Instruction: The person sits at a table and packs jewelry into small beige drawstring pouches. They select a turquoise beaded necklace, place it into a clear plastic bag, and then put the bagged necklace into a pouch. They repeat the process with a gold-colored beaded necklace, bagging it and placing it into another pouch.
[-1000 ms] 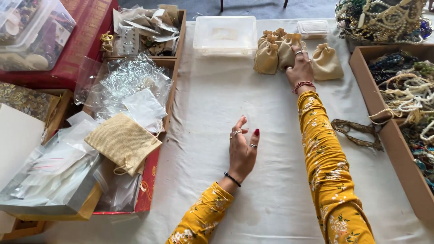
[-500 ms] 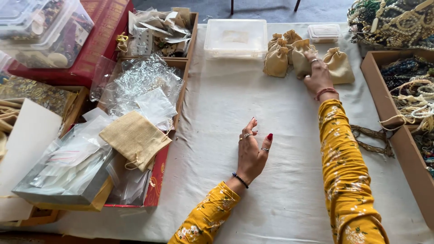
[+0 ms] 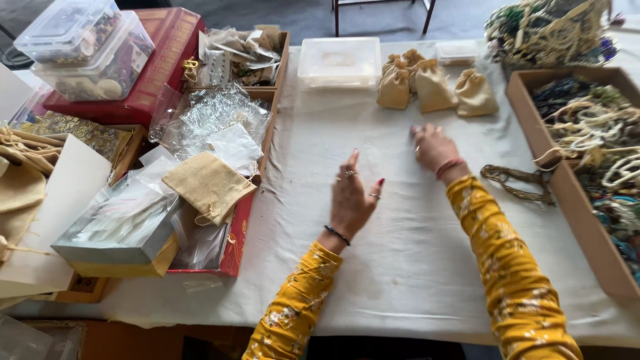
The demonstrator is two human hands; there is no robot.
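both hands are empty, right hand [image 3: 433, 148] palm down with fingers loosely spread on the white cloth [image 3: 400, 267], burlap pouches [image 3: 435, 88] just past its fingertips toward the far edge, left hand [image 3: 352, 197] open, edge-up and further back.

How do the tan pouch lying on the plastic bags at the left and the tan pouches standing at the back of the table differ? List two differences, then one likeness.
The flat pouch lies slack and alone on clear bags; the standing pouches sit upright, cinched and bunched in a group on the white cloth. The right hand is nearer the group. All are tan drawstring fabric.
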